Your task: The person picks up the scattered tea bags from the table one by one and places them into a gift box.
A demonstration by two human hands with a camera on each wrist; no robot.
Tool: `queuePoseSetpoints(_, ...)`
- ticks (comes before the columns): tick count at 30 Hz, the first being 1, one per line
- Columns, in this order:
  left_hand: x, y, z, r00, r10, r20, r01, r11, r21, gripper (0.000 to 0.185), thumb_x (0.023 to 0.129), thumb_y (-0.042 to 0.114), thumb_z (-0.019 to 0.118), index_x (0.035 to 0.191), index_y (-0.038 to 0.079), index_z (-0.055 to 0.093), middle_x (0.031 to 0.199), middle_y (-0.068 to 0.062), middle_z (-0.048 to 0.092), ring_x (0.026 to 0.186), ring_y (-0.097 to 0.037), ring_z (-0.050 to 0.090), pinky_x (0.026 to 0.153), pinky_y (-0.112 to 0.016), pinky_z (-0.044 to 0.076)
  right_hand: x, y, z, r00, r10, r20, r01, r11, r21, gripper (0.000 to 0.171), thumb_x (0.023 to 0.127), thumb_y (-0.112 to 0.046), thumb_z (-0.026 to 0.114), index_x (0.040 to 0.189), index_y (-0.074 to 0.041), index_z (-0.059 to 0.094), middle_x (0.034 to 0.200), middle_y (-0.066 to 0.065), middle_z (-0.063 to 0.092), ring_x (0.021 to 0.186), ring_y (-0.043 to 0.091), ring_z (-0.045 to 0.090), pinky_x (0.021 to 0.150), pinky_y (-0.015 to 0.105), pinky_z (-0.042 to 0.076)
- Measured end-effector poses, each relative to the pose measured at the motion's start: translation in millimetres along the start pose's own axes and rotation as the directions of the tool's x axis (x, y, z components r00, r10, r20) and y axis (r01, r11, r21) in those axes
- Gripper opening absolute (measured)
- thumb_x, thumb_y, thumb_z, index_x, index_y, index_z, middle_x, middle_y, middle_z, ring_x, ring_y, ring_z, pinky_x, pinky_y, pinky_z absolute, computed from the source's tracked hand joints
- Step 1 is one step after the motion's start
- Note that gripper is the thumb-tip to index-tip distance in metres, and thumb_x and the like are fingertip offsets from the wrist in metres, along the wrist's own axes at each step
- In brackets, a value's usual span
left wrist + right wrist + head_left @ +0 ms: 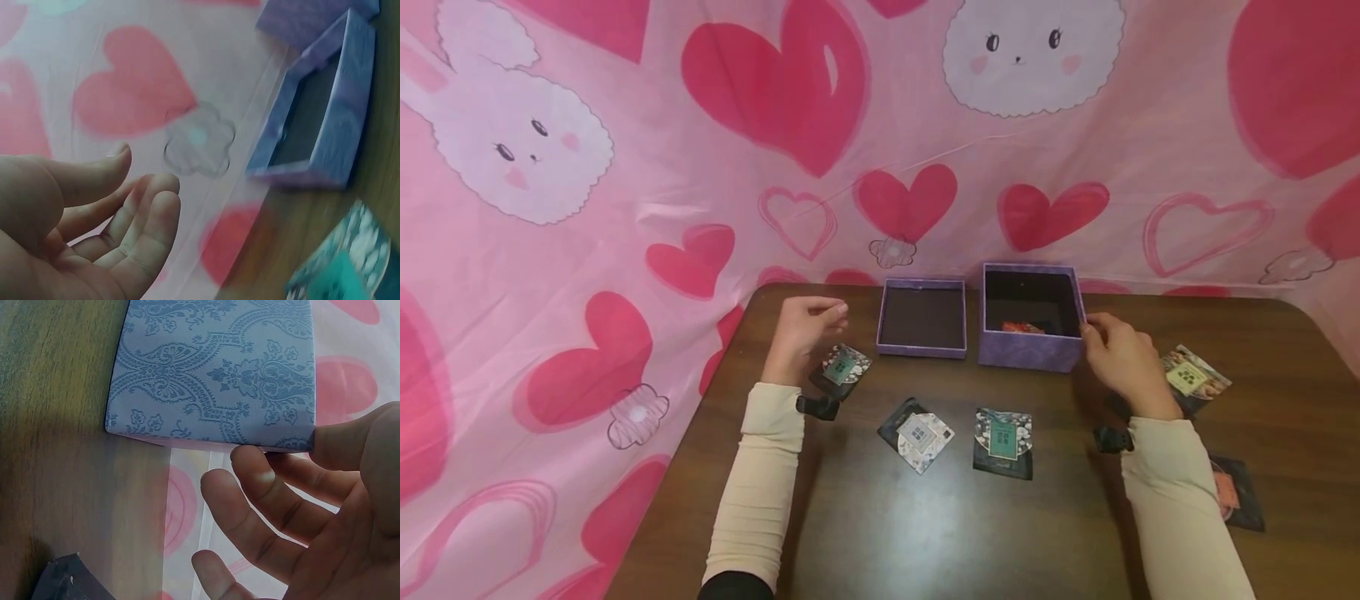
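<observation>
Head view shows the purple box standing upright near the far edge of the tabletop, its open mouth facing up and its sides roughly square to the table edge, with no clearly longer side; a small reddish packet lies inside on its floor. Just to its left, close but apart, sits the shallow purple lid, also turned open side up, its dark inner face showing. The right hand is at the box's right front corner, fingers loosely curved and spread, with the fingertips at the upper rim of that corner; in the right wrist view the patterned box wall fills the top and the fingers lie just beneath its edge, though whether they actually press it I cannot tell. The hand grips nothing. The left hand hovers above the tabletop left of the lid, fingers relaxed and gently bent, palm empty, as the left wrist view confirms with the fingers slack before the pink heart cloth. Just below that hand lies a dark sachet with a green label. 2 more sachets lie in the middle of the tabletop, nearer the person, and 2 others lie to the right of the right forearm.
</observation>
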State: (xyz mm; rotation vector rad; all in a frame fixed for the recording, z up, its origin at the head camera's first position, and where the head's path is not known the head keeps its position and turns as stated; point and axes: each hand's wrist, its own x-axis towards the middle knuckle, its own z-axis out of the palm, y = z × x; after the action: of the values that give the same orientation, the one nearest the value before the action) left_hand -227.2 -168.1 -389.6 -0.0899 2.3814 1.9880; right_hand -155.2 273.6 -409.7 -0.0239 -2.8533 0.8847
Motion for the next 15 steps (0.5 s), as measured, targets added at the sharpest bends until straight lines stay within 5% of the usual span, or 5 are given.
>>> queuePoseSetpoints(8, -5.8, -22.2, -34.6, 0.993, -0.096, -0.073, 0.104, 0.989, 0.106, 0.031, 0.094, 0.017, 0.074, 0.113, -0.007, 0.072, 0.107, -0.027, 0.069, 0.096, -0.043, 0.068, 0.088, -0.046, 0.058, 1.8, 0.5, 0.3, 1.0, -0.005, 0.005, 0.005, 1.0, -0.013, 0.044, 0.106, -0.029, 0.042, 0.133, 0.005, 0.055, 0.115, 0.031, 0.064, 0.105, 0.058, 0.056, 0.08, 0.069, 0.045)
queuePoseSetpoints(15, -10.5, -41.9, -51.9, 0.984, -0.139, -0.112, 0.164, 0.954, 0.251, 0.03, 0.091, 0.024, 0.078, 0.105, -0.003, 0.076, 0.1, -0.021, 0.072, 0.084, -0.036, 0.071, 0.079, -0.041, 0.061, 0.9, -1.2, -1.3, 1.0, 0.001, 0.015, -0.001, 1.0, -0.007, 0.046, 0.106, -0.029, 0.042, 0.133, 0.005, 0.055, 0.114, 0.031, 0.064, 0.106, 0.058, 0.056, 0.081, 0.07, 0.045)
